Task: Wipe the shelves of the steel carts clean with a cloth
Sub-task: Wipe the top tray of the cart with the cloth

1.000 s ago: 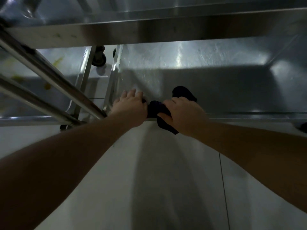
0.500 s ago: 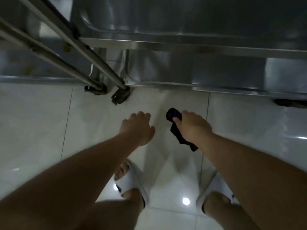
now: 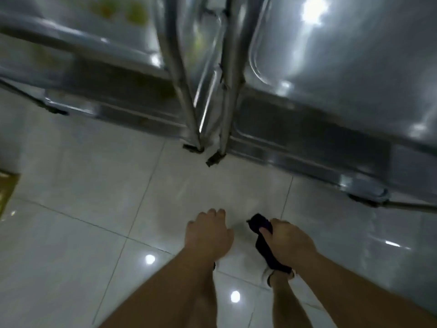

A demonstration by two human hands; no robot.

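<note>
Right hand [image 3: 287,242]: curled round a dark cloth [image 3: 264,242], one end poking out past the knuckles, the other hanging below the wrist.
Left hand [image 3: 208,235]: holding nothing, fingers loosely bent, palm down over the floor [image 3: 94,185].
Cloth position: in the air above the tiles, near the carts but touching neither.
Left cart [image 3: 106,74]: blurred; yellowish smears on its upper shelf, steel posts at its right corner.
Right cart [image 3: 343,67]: just beside the left one, corner posts almost meeting; top shelf bright with glare, no marks to make out.
Step in hand, as judged: between shelves, cloth carried toward the next surface; the stained left cart looks the likelier target.
Doing it well: spread the bunched cloth flat under the palm before contact; steady the cart frame with the free hand, since wheeled carts probably roll under pressure; wipe in overlapping passes from the far edge toward the near rim; press harder over the yellow smears; run along the raised rim and into corners where residue collects.
Risk: glossy floor, possibly slippery if wet.
</note>
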